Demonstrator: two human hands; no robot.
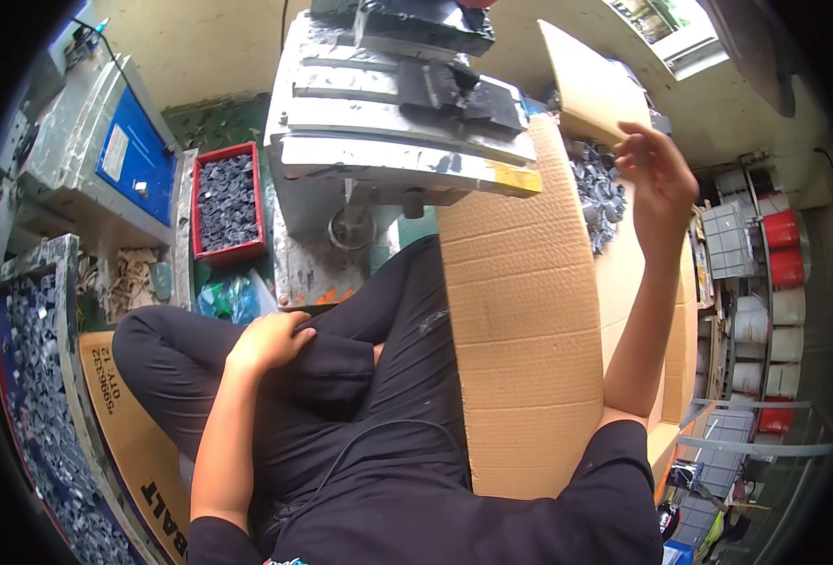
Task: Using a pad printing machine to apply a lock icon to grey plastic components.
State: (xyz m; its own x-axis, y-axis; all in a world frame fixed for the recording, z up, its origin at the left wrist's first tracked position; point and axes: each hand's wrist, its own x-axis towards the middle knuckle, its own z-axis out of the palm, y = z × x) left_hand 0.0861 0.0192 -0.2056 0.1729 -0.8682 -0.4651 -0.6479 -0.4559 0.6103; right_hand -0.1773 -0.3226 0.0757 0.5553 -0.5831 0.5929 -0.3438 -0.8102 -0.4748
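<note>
My left hand (273,341) lies on my dark trouser leg (341,372), its fingers laid out and nothing in them. Raised over the right side of an open cardboard box (525,348) is my right hand (659,174), fingers loosely bent and apart, with no object visible in it. Below and beside that hand, a heap of small grey parts (600,193) shows inside the box. In front of me stands a machine with a slotted metal bed (341,118), and a black fixture (459,94) sits on it, apart from both hands.
A red crate (264,212) of small grey parts stands left of the machine. Farther left are a long bin (54,377) with similar parts and a blue-fronted cabinet (138,141). Shelving with red and white containers (779,250) lines the right. The machine bed's yellow-marked corner (520,179) overhangs the box.
</note>
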